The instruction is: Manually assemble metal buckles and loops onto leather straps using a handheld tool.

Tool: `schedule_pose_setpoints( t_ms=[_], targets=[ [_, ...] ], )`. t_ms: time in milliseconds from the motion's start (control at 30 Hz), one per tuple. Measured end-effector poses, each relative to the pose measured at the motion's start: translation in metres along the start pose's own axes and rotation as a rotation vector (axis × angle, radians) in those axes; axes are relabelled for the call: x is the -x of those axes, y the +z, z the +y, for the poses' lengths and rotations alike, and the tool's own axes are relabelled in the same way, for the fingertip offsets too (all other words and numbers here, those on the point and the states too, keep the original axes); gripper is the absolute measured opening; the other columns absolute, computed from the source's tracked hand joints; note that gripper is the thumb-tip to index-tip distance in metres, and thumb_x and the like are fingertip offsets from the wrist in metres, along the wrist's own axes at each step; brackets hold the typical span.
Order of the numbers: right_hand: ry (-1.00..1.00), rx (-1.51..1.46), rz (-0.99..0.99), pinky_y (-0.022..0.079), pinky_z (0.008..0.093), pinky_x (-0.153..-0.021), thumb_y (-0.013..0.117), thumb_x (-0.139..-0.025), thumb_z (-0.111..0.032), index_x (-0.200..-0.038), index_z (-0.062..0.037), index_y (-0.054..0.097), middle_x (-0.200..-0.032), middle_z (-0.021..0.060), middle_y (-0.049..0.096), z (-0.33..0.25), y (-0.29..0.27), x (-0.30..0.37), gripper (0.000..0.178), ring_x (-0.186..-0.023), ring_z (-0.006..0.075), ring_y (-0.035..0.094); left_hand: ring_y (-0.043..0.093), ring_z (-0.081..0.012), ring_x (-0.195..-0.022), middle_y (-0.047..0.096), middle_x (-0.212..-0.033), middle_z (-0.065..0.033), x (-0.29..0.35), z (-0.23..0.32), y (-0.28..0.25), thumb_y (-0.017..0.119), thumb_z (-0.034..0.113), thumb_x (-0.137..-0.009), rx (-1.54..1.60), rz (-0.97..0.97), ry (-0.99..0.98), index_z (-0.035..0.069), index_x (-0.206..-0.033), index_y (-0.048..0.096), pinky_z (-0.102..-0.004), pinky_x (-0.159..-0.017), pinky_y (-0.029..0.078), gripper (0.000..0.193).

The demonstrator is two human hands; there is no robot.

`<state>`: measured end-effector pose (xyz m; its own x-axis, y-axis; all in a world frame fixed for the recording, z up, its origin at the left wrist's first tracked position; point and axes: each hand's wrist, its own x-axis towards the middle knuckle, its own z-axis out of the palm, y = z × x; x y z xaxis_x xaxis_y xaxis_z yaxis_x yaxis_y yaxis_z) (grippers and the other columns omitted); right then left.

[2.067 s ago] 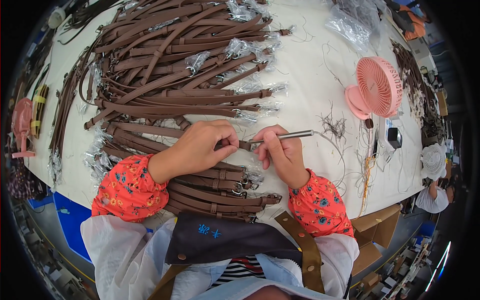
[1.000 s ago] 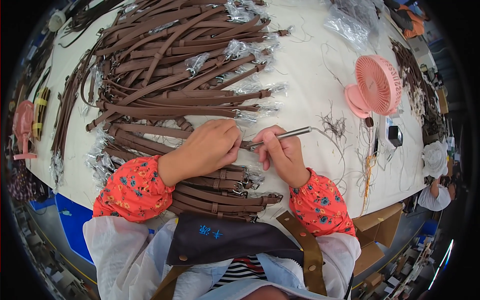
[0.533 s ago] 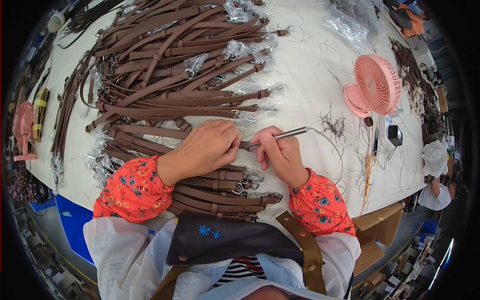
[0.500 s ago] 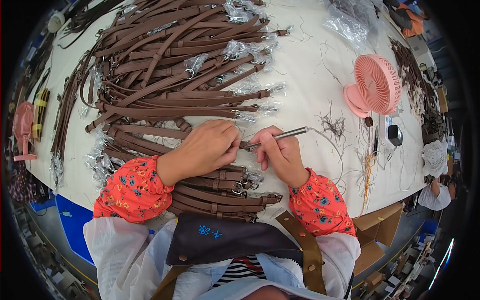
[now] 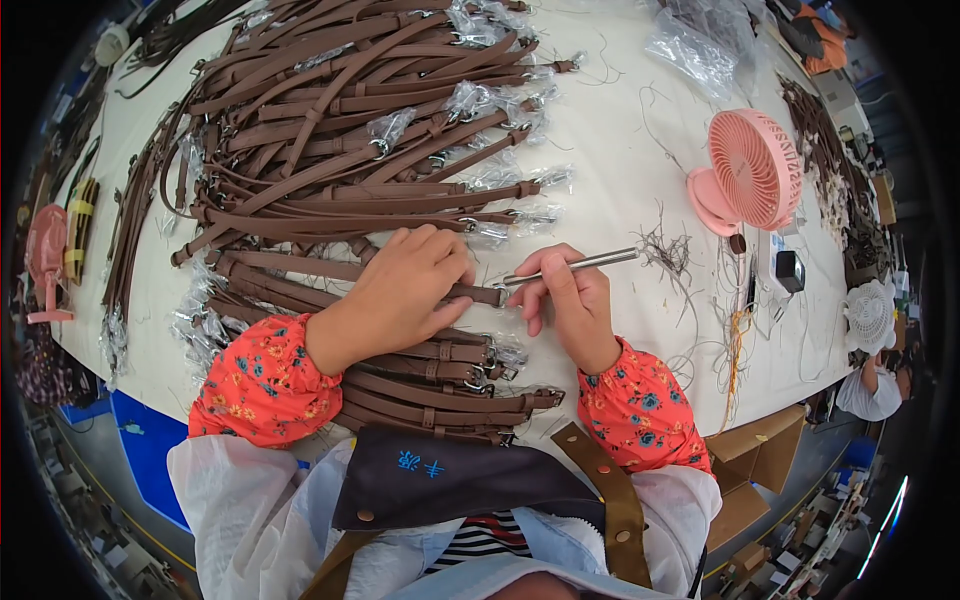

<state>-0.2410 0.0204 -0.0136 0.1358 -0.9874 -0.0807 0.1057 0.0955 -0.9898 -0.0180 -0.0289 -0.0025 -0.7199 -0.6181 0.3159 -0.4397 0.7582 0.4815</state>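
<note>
a: where is the strap being worked on?

b: the brown strap [image 5: 480, 294] lies flat on the white table [image 5: 620, 170], running left to right just in front of the person. its metal end sits in the gap between the two hands, and most of its length is hidden under the left hand [image 5: 400, 295].

a: and that hand's fingers?

b: they are spread a little and curved down, pressing the strap onto the table from above. the fingertips reach almost to the strap's right end. it is a flat pinning hold, not a wrapped grasp.

a: the other hand?

b: the right hand [image 5: 572, 305] is pinched closed around a thin metal tool [image 5: 572, 265], held like a pen between thumb and first fingers. the tool's tip meets the strap end just right of the left fingertips; its shaft slants up and right past the knuckles.

a: what lies around them?

b: a large heap of brown straps [image 5: 340, 120] covers the table beyond the left hand, many with clear plastic wraps on the buckles. a smaller stack of straps [image 5: 440, 385] sits between the hands and the person's body. a pink fan [image 5: 755, 170] stands well to the right, with loose thread scraps [image 5: 665, 250] near the tool's far end.
</note>
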Motion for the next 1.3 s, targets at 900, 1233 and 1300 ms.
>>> schedule_pose_setpoints(
  t_ms=[900, 1233, 1300],
  targets=[
    [-0.060, -0.050, 0.035, 0.052, 0.0269, -0.057, 0.035, -0.106, -0.034, -0.105, 0.0030, 0.051, -0.069, 0.0078, 0.059, 0.002, -0.002, -0.003, 0.040, -0.052, 0.0124, 0.057, 0.059, -0.0324, -0.082, 0.052, -0.097, -0.0111, 0.003, 0.007, 0.000, 0.060, 0.000, -0.083, 0.256, -0.287, 0.035, 0.007, -0.098, 0.058, -0.0405, -0.071, 0.049, 0.017],
    [0.020, 0.067, -0.082, 0.047, 0.0217, -0.049, 0.045, -0.103, -0.029, -0.067, 0.0068, 0.060, -0.086, 0.0103, 0.063, -0.002, 0.000, 0.001, 0.053, -0.048, 0.0092, 0.055, 0.058, -0.0359, -0.082, 0.057, -0.088, -0.0162, -0.001, -0.003, 0.004, 0.060, 0.005, -0.089, 0.453, -0.190, -0.159, 0.000, -0.091, 0.054, -0.0405, -0.072, 0.047, 0.008],
    [0.022, 0.093, -0.101, 0.046, 0.0217, -0.047, 0.045, -0.103, -0.028, -0.067, 0.0068, 0.060, -0.086, 0.0100, 0.063, 0.000, -0.002, 0.001, 0.052, -0.048, 0.0092, 0.054, 0.059, -0.0305, -0.078, 0.058, -0.087, -0.0143, 0.000, -0.004, 0.005, 0.061, 0.004, -0.088, 0.456, -0.173, -0.160, 0.000, -0.091, 0.056, -0.0372, -0.068, 0.048, 0.007]
  ],
)
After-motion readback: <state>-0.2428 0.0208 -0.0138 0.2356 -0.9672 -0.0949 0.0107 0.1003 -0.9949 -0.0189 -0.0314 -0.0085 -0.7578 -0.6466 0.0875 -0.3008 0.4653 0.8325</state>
